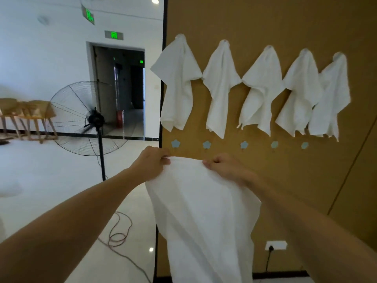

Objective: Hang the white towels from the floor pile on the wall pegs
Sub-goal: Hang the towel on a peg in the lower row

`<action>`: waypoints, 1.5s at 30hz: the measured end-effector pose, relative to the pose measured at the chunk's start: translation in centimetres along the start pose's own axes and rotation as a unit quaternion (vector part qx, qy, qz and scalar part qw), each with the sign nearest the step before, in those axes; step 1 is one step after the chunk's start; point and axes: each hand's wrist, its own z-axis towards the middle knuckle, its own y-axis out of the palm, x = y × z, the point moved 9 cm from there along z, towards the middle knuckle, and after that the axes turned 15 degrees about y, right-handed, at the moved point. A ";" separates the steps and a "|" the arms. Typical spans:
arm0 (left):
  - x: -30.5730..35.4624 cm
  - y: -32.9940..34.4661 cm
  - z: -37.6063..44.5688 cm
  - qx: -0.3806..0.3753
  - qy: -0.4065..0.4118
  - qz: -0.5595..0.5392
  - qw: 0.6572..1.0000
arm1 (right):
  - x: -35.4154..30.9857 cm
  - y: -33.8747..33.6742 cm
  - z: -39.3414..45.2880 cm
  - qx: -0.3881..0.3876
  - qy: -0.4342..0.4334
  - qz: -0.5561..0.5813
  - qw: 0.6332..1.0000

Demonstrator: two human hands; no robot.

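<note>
hanging white towel (204, 211), limp, creased, top edge held taut

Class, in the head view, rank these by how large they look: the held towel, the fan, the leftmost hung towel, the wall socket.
1. Held towel, though it is nearest the camera, which enlarges it.
2. Fan.
3. Leftmost hung towel.
4. Wall socket.

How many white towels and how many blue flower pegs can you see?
White towels hanging on the top pegs: 5
White towel held up by the left hand and right hand: 1
Blue flower pegs, all bare: 5
Total: 11
</note>
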 end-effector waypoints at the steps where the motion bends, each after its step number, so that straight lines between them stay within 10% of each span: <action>1: -1.4 0.4 0.6 -0.003 -0.011 0.007 1.000 | 0.0 0.5 2.0 -0.005 -0.004 0.012 1.000; 13: -15.5 7.5 7.5 0.045 -0.143 -0.012 0.989 | -0.2 6.6 23.0 0.076 -0.191 0.046 0.978; 19: -20.3 12.4 11.5 -0.059 -0.106 0.100 0.988 | 0.6 9.8 31.2 0.061 -0.267 0.067 0.959; 27: -24.6 15.0 13.1 -0.061 -0.096 0.165 0.980 | -0.2 10.6 34.1 0.250 -0.386 -0.002 0.888; 33: -26.0 16.9 12.5 -0.012 -0.091 0.153 0.984 | 1.2 13.0 33.9 0.332 -0.369 -0.045 0.867; 45: -25.3 25.7 10.3 0.076 -0.168 -0.082 0.979 | 3.4 20.1 31.8 0.282 -0.159 -0.084 0.943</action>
